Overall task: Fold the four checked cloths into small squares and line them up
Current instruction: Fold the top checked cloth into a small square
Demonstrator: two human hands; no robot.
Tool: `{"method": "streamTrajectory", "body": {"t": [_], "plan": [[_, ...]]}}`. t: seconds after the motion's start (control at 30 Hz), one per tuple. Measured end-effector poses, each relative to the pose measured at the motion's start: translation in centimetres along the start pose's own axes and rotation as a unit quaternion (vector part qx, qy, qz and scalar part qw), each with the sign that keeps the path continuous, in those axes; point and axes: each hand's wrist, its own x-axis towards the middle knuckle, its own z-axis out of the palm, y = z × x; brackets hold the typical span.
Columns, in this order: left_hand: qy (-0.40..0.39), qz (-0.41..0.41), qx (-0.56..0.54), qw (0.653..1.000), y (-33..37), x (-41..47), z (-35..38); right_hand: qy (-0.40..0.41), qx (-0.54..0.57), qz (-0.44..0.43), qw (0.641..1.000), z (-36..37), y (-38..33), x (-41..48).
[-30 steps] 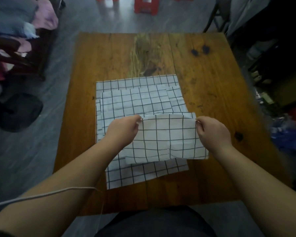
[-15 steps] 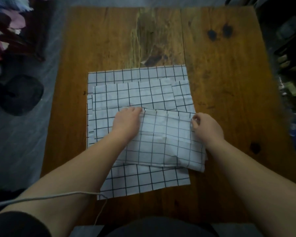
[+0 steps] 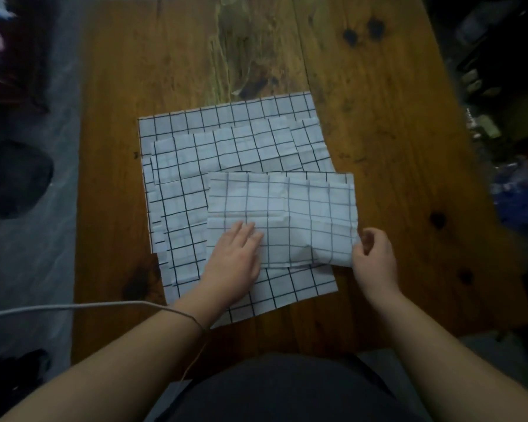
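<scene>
**Two hands working on a half-folded checked cloth**

Nearest the camera, the person's dark garment [image 3: 287, 391] is filling the bottom edge. A thin white cable [image 3: 73, 307] is running in from the left and crossing the left wrist.

The left hand [image 3: 235, 260] is lying flat, fingers straight and close together, pressing down on the near left part of the white, black-gridded cloth folded into a rectangle [image 3: 287, 208]. The right hand [image 3: 375, 263] is curling its fingers [image 3: 365, 243] and thumb round that cloth's near right corner, pinching the fabric, which is bulging up slightly beside the grip.

The folded rectangle is sitting on top of a loose pile of matching checked cloths [image 3: 226, 141], overhanging it a little to the right. The pile's layers are lying flat and unevenly overlapped, showing past it on the left, near and far sides.

All of this is resting near the middle of a brown wooden table with dark knots [image 3: 165, 56]. To the left, a grey floor [image 3: 28, 269] is showing, with a dark rounded object [image 3: 13, 178] lying on it.
</scene>
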Motion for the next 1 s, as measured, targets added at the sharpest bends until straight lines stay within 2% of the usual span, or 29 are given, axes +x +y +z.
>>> {"method": "streamTrajectory", "body": {"t": [0.23, 0.37, 0.67, 0.8, 0.9, 1.0], "plan": [[-0.088, 0.019, 0.044, 0.995, 2.3, -1.2, 3.8, -0.036, 0.084, 0.062, 0.994, 1.6, 2.2, -2.4], [-0.098, 0.028, 0.052, 0.993, 2.3, -1.1, 4.5, -0.041, 0.131, 0.091, 0.986, 1.5, 1.8, -1.5], [-0.114, 0.041, 0.069, 0.99, 1.6, -1.6, 5.1, -0.026, 0.132, 0.101, 0.986, -0.5, 2.3, -0.9], [-0.119, 0.043, 0.074, 0.989, 1.6, -1.8, 5.0, -0.015, 0.078, 0.103, 0.991, -1.7, 1.8, -0.1], [-0.123, 0.031, 0.073, 0.989, 1.8, -1.9, 4.8, 0.006, -0.019, 0.03, 0.999, -1.3, 1.2, -0.6], [-0.12, 0.028, 0.076, 0.989, 2.0, -2.2, 4.7, -0.056, -0.144, -0.134, 0.979, 0.4, 0.2, -2.8]]}}
